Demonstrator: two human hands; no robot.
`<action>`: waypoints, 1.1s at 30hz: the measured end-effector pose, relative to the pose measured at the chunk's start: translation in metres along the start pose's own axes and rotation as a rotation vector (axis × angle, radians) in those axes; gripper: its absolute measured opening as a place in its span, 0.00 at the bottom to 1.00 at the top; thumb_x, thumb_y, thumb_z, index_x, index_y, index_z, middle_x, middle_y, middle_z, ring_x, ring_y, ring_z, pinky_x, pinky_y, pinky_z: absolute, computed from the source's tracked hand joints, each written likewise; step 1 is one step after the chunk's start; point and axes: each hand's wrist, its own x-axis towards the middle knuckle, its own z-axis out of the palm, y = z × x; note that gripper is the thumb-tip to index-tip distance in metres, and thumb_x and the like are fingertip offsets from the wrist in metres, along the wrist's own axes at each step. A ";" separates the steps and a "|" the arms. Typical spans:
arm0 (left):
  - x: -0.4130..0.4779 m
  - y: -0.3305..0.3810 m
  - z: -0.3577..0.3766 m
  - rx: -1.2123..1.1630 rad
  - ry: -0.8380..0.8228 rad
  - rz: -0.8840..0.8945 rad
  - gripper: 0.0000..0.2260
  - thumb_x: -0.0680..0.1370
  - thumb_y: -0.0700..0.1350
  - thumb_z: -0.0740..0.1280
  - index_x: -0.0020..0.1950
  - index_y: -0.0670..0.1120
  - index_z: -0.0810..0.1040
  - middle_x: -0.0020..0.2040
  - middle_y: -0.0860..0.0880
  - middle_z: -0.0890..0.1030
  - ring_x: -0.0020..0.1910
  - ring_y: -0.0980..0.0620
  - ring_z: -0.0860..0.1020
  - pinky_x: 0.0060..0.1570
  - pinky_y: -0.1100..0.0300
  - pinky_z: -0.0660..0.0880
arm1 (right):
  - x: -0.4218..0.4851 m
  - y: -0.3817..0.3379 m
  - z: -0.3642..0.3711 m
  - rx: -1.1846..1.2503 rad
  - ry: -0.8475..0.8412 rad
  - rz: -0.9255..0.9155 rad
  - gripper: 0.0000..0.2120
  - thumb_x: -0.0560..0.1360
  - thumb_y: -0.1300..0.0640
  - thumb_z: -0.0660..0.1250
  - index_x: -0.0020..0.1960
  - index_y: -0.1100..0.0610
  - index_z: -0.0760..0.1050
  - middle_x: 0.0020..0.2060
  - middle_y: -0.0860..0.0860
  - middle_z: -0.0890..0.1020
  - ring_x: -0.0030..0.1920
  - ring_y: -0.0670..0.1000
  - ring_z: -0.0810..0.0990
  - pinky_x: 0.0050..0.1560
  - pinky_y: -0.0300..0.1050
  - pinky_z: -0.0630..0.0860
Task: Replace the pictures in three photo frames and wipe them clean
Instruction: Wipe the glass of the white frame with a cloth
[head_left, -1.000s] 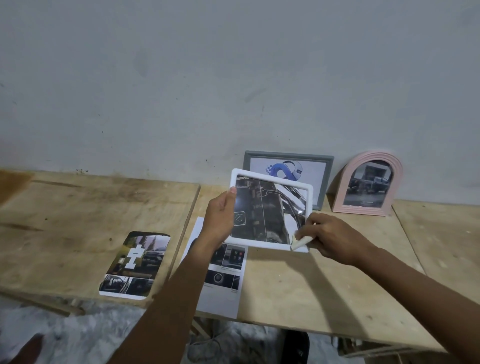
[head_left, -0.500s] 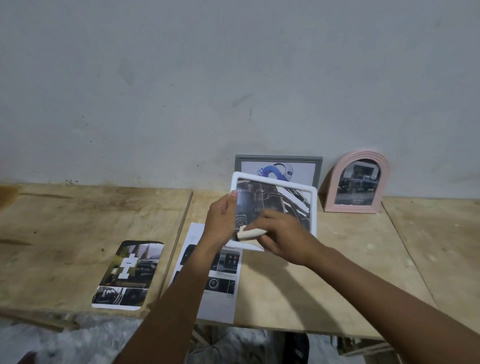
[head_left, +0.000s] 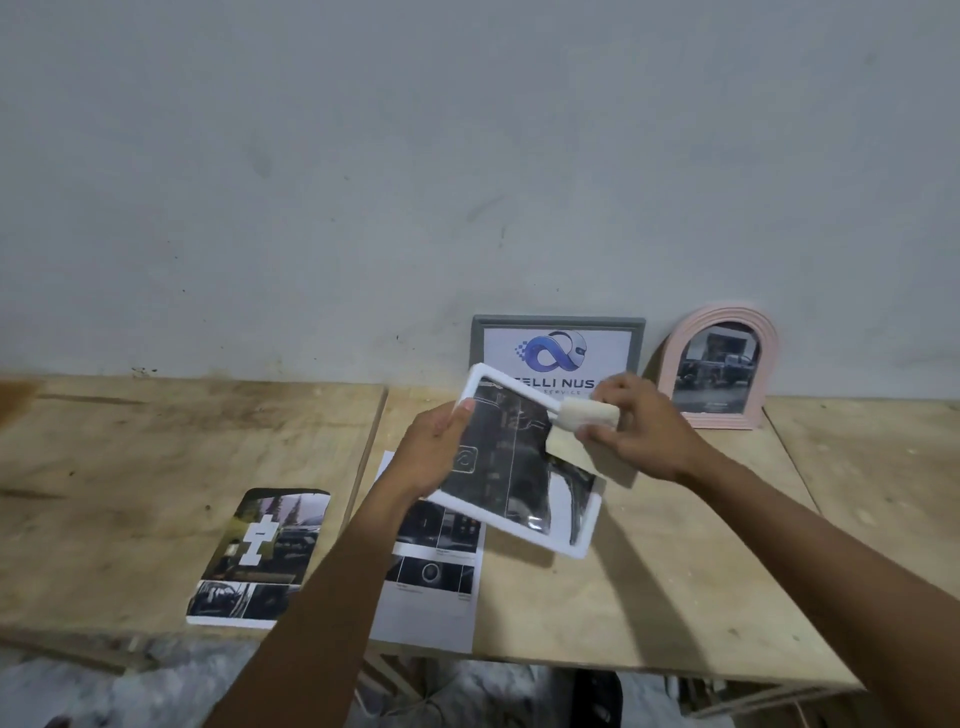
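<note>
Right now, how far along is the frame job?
Seemingly done: grey frame and pink arched frame stand at the wall with pictures in; wiped or not, cannot tell. In hand: left hand holds the white frame, picture fitted; right hand holds a folded cloth against it. Left: finish wiping, stand it up.

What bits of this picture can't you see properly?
Head view:
- Gray frame: its bottom and part of its word hide behind the white frame and right hand.
- White frame: its far corner is behind the cloth.
- Paper sheet: partly under the left arm and white frame; print too small to read.
</note>
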 end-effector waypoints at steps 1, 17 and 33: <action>0.002 0.004 0.001 0.002 -0.045 0.002 0.26 0.81 0.68 0.54 0.56 0.51 0.81 0.51 0.39 0.83 0.44 0.48 0.79 0.47 0.52 0.76 | 0.006 -0.002 0.001 0.035 -0.037 0.044 0.07 0.70 0.50 0.78 0.47 0.50 0.84 0.60 0.46 0.73 0.59 0.47 0.72 0.58 0.44 0.69; -0.013 0.007 0.048 -0.696 0.041 -0.365 0.17 0.81 0.65 0.59 0.61 0.58 0.80 0.64 0.44 0.81 0.56 0.39 0.83 0.52 0.44 0.81 | -0.015 -0.029 0.066 0.862 0.344 0.565 0.03 0.79 0.55 0.71 0.52 0.52 0.81 0.45 0.50 0.86 0.42 0.48 0.84 0.40 0.47 0.82; -0.009 0.014 0.055 -0.495 0.055 -0.219 0.14 0.86 0.55 0.56 0.53 0.53 0.79 0.50 0.45 0.84 0.50 0.46 0.83 0.54 0.50 0.78 | -0.042 -0.045 0.082 -0.214 0.150 -0.430 0.29 0.71 0.66 0.67 0.69 0.48 0.74 0.59 0.50 0.79 0.53 0.55 0.75 0.51 0.52 0.72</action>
